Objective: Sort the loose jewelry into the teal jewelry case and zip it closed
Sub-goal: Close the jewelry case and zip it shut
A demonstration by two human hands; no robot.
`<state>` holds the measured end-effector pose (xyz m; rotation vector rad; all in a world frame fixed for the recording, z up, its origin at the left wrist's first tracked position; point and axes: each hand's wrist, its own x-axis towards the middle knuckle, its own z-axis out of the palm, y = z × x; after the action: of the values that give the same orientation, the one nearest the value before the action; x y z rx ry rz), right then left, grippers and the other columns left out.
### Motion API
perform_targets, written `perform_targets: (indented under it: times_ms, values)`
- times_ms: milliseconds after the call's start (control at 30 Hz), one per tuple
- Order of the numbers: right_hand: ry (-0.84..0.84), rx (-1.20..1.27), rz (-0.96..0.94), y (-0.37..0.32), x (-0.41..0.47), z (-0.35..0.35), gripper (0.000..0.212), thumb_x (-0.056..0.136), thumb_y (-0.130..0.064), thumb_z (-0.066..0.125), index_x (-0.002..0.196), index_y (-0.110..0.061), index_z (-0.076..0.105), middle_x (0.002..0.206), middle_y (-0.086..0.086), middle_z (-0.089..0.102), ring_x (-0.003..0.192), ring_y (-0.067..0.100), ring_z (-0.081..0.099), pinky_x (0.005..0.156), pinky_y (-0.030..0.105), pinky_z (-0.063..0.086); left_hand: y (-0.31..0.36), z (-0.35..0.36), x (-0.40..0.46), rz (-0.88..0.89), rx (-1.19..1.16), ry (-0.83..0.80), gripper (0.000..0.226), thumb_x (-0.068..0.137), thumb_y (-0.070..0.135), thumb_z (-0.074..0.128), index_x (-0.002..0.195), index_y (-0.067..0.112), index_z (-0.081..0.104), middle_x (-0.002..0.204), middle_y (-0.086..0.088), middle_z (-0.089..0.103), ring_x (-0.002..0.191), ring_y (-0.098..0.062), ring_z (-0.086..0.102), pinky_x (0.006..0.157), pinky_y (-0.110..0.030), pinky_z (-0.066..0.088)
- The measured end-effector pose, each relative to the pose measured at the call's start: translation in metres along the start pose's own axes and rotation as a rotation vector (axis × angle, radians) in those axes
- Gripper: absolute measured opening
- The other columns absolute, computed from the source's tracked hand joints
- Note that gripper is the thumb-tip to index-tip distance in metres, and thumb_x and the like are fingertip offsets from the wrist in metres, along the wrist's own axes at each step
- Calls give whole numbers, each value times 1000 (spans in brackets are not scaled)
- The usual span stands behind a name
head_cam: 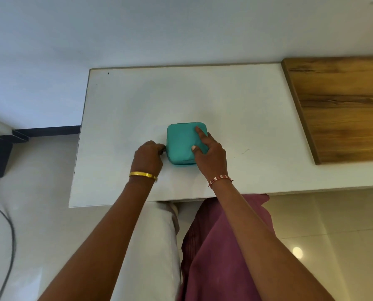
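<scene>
Item: teal jewelry case (182, 141), square with rounded corners, lid down, lying flat near the middle of the white bench (235, 101).

Right hand (210, 157): rests on top of the case at its right side, palm over the near right corner. Grip wide and flat; index finger stretched toward the far right corner, thumb lying on the lid, nothing enclosed.

Left hand (147, 156): placed at the case's left edge, touching it. Grip narrow, fingers curled and pinched at a small dark part on the case's side; whether this is the zip pull cannot be told.

Worn items: gold bangle (143, 175) on the left wrist; red-and-white thread band (220, 179) on the right wrist.

Adjoining: wooden panel (341, 109) lying on the bench's right end, well apart from the case. Maroon garment (220, 246) below the bench's near edge.
</scene>
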<state>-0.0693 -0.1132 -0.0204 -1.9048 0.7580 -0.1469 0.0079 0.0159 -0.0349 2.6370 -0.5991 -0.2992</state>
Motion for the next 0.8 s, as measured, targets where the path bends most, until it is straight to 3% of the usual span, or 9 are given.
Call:
perform_targets:
  times_ms: [267, 433, 533, 600, 667, 733, 800]
  values:
    - [-25, -17, 37, -3, -2, 0, 51, 90, -10, 52, 137, -26, 40, 149, 12, 31, 137, 22, 30, 109, 23, 23, 6, 5, -37, -18, -20, -140, 27, 88, 4, 50, 110, 7, 65, 107, -16, 65, 99, -30, 60, 85, -28, 42]
    - [-38, -4, 60, -5, -1, -3, 51, 89, -11, 55, 136, -25, 42, 148, 11, 33, 134, 24, 34, 107, 24, 28, 24, 12, -50, -48, -119, -105, 26, 90, 15, 51, 110, 7, 65, 108, -16, 66, 98, -29, 60, 88, -27, 42]
    - [-83, 7, 52, -4, 2, -10, 51, 86, -11, 58, 134, -24, 45, 144, 10, 40, 130, 23, 41, 104, 25, 35, 28, 20, -55, -100, -273, -88, 23, 88, 11, 54, 106, 4, 66, 99, -19, 68, 83, -27, 64, 81, -26, 47]
    - [-119, 147, 72, -3, 1, -18, 50, 85, -6, 59, 132, -19, 48, 139, 8, 46, 120, 20, 49, 99, 26, 43, 27, 22, -59, -182, -465, -103, 21, 86, 6, 56, 104, 1, 66, 92, -21, 69, 59, -7, 63, 64, -11, 50]
    - [-44, 293, 104, 3, -6, -23, 45, 85, -4, 58, 128, -16, 52, 135, 6, 50, 115, 16, 52, 93, 22, 45, 25, 24, -61, -245, -574, -127, 21, 85, 4, 57, 103, -1, 65, 84, -19, 69, 44, 5, 56, 54, -1, 45]
    - [177, 229, 100, 14, -23, -22, 32, 86, -6, 58, 117, -13, 62, 126, 8, 58, 107, 14, 55, 85, 10, 44, 24, 24, -60, -282, -639, -130, 21, 84, 5, 59, 104, -2, 65, 77, -13, 66, 41, 8, 53, 51, 0, 43]
    - [327, 129, 116, 22, -42, -14, 13, 86, -10, 60, 95, -6, 68, 99, 12, 68, 79, 10, 57, 64, 0, 40, 26, 21, -58, -323, -691, -128, 22, 83, 7, 62, 103, -1, 66, 68, -5, 63, 39, 6, 53, 49, -1, 43]
